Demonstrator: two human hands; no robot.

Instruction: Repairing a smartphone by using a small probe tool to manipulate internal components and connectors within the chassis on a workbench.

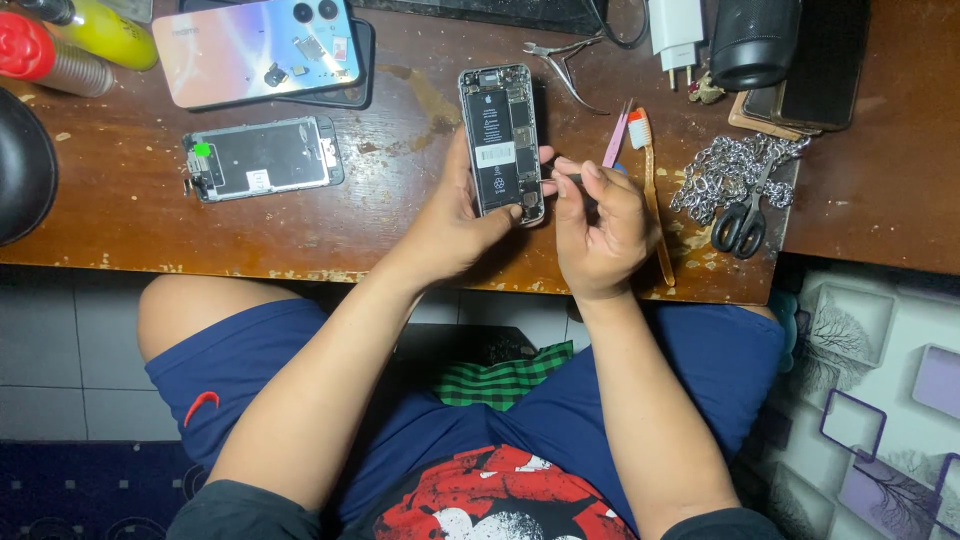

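Two hands over the wooden desk (120,215), both busy w/ an opened phone (502,143). Left hand (462,215) grips the phone body from its left side & underneath, screen already off, battery & board exposed, phone tilted up just above the desk edge. Right hand (598,225) pinches a thin dark tool (566,178), tip at the phone's lower right edge; fingers closed narrow round it. Removed screen assembly (262,158) lies face-down to the left, well apart. Another phone (258,48), pastel back, sits further up. Toothbrush (647,160), scissors (742,222) on a chain (730,165), cutters (562,62) near right. Judging by this: opening is done, inner work seems underway, reassembly not yet begun.
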